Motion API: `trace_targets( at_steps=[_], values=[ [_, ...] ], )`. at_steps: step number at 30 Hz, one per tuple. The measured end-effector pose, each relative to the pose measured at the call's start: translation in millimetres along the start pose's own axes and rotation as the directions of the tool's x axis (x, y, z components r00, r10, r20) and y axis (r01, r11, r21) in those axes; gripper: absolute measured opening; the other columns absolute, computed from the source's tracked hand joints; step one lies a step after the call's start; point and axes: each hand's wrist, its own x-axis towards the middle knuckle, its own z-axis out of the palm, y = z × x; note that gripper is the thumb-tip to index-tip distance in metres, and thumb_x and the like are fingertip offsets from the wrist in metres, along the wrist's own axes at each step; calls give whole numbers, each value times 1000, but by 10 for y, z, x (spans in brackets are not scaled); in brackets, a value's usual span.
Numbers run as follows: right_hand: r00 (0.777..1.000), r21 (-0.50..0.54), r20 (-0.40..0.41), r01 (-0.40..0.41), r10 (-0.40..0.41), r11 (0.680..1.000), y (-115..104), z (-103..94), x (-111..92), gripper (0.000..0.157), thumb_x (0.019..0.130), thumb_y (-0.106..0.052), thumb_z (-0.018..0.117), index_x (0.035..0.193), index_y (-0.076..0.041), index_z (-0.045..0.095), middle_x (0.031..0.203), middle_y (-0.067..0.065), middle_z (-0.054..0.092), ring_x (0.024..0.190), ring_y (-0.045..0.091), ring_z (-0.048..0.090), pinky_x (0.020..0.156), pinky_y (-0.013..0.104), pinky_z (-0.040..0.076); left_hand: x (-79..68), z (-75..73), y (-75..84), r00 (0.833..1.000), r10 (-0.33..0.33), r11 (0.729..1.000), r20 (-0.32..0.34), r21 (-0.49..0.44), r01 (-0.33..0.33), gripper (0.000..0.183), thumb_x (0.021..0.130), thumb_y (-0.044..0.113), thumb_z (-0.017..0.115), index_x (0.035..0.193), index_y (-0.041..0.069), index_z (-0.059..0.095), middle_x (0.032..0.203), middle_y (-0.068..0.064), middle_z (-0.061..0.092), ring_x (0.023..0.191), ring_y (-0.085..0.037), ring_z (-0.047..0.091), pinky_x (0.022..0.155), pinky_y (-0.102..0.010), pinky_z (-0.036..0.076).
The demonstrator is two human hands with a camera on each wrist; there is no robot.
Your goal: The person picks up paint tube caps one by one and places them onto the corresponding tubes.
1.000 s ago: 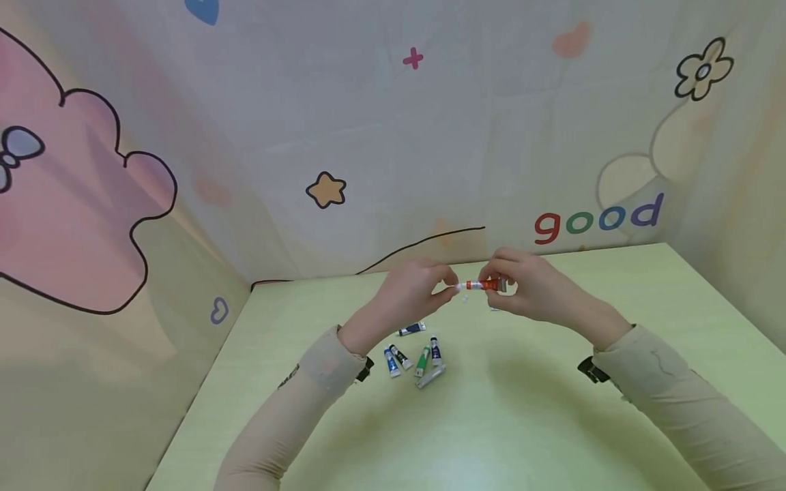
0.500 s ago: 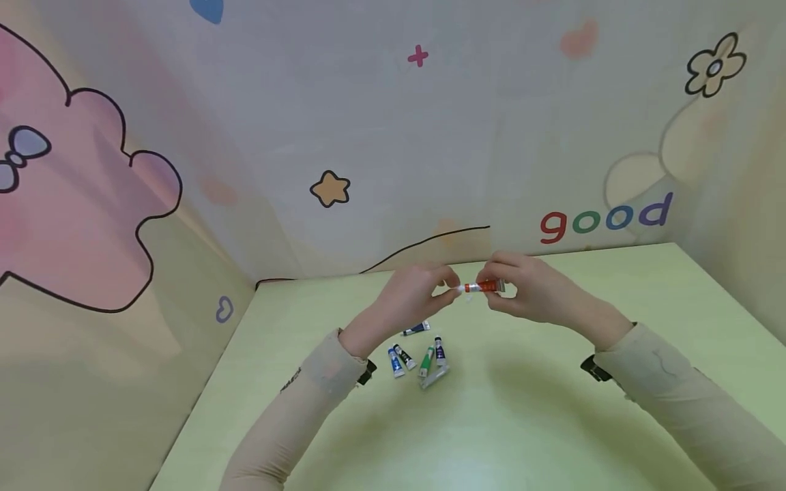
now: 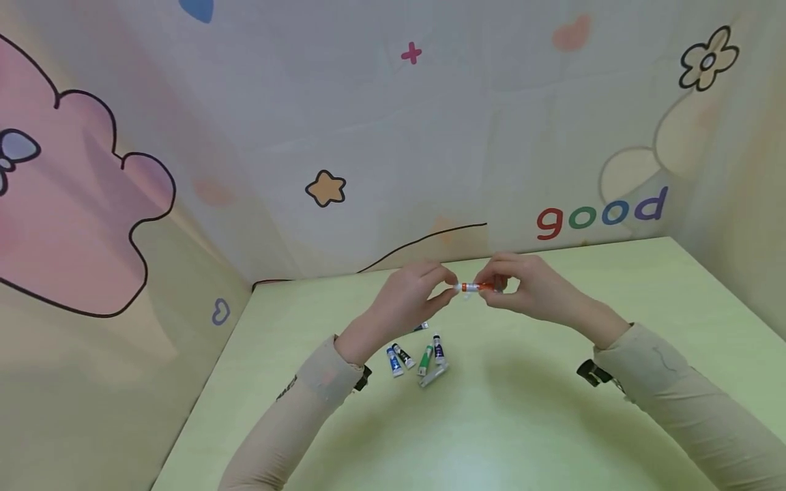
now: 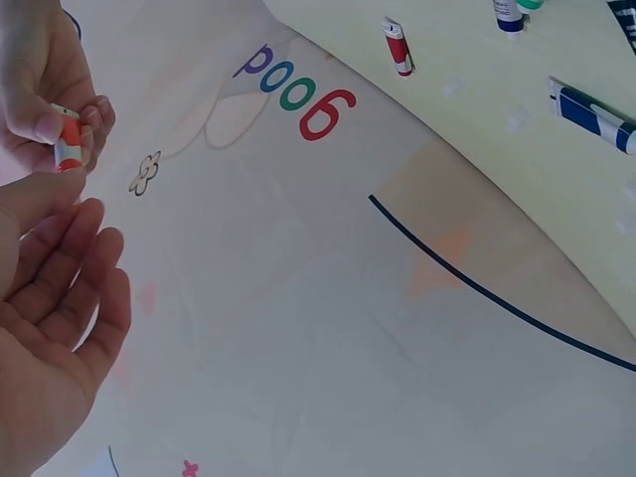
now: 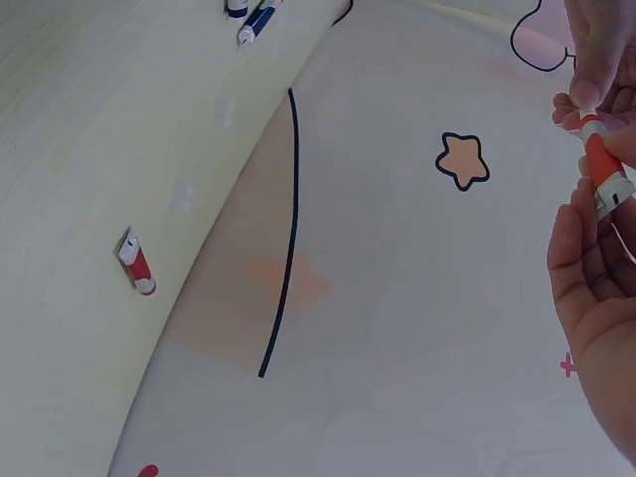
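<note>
Above the table's far part, my right hand (image 3: 534,290) holds a small orange-red paint tube (image 3: 470,287) between thumb and fingers. It lies about level, its white cap end pointing left. The thumb and fingertip of my left hand (image 3: 402,300) pinch that cap end and cover most of it. In the left wrist view the orange tube (image 4: 68,141) spans both hands. The right wrist view shows the crimped tail of the tube (image 5: 602,164) near my right palm. Whether the cap is loose cannot be told.
Several tubes lie on the pale green table (image 3: 503,423): blue (image 3: 394,362), black (image 3: 403,356), green (image 3: 425,361), dark violet (image 3: 439,349) and silvery (image 3: 433,375). A navy tube (image 4: 593,114) is partly behind my left wrist. A red tube (image 5: 137,261) lies near the far edge. A printed curtain (image 3: 393,136) hangs behind.
Both hands stay together at the tube. My right fingers now cover more of its tail half. My left hand hides more of the navy tube, and the head view has shifted slightly.
</note>
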Motion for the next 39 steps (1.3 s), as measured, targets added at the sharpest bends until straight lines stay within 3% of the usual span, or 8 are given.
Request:
trace_targets(
  at_steps=[5,10,13,17,21,25,31,39],
  values=[
    [999,48,2,-43,43,998,-55,-26,16,20,85,-1,77,99,-14,73,85,-14,62,74,7,56,65,25,51,-34,1,-7,992,70,998,-108,15,-69,16,90,14,77,103,7,71,98,-1,71,89,-14,64,79,-22,52],
    [998,85,10,-66,66,994,-92,-35,19,19,86,-1,76,100,-14,73,86,-12,62,76,9,57,65,24,52,-60,7,-2,988,73,997,-136,-15,-76,17,90,13,78,103,6,70,100,-2,71,94,-16,65,85,-21,52],
    [1000,57,-9,-22,22,998,-68,-12,8,22,84,0,77,100,-14,72,88,-12,61,77,8,57,64,22,51,-77,26,0,994,13,997,-109,-75,-21,22,90,14,77,109,6,69,107,-4,70,101,-18,64,90,-24,52],
    [990,-26,-48,132,-134,991,-42,14,14,25,80,2,78,100,-10,70,93,-8,60,77,7,56,64,16,50,-102,14,-3,993,-118,976,-23,-185,112,30,93,23,75,117,7,66,118,-5,67,110,-19,62,91,-29,52],
    [953,-162,-46,288,-299,944,-33,27,30,14,93,-16,70,101,-5,69,97,-1,61,78,9,56,65,15,50,-138,-11,-27,968,-230,920,97,-302,248,31,96,29,71,119,7,67,117,-3,68,108,-19,61,87,-29,52],
    [922,-281,-23,366,-387,887,-36,38,51,41,102,-37,48,102,-3,70,99,4,62,80,13,57,65,20,53,-155,-29,-45,941,-288,858,176,-388,335,27,99,30,67,115,8,69,111,1,70,104,-15,62,86,-28,51],
    [915,-321,-3,381,-404,867,-26,50,44,43,103,-38,46,103,-3,70,99,5,62,80,13,58,65,22,53,-127,-20,-36,926,-309,822,219,-428,376,26,102,33,62,111,10,71,103,4,71,96,-9,62,86,-27,51],
    [913,-290,-19,384,-406,876,-42,68,64,46,103,-40,44,101,-2,71,97,4,62,75,13,58,63,19,51,-133,-11,-14,928,-303,810,215,-456,370,23,102,28,62,110,8,70,102,2,71,94,-9,63,87,-29,52]
  ],
)
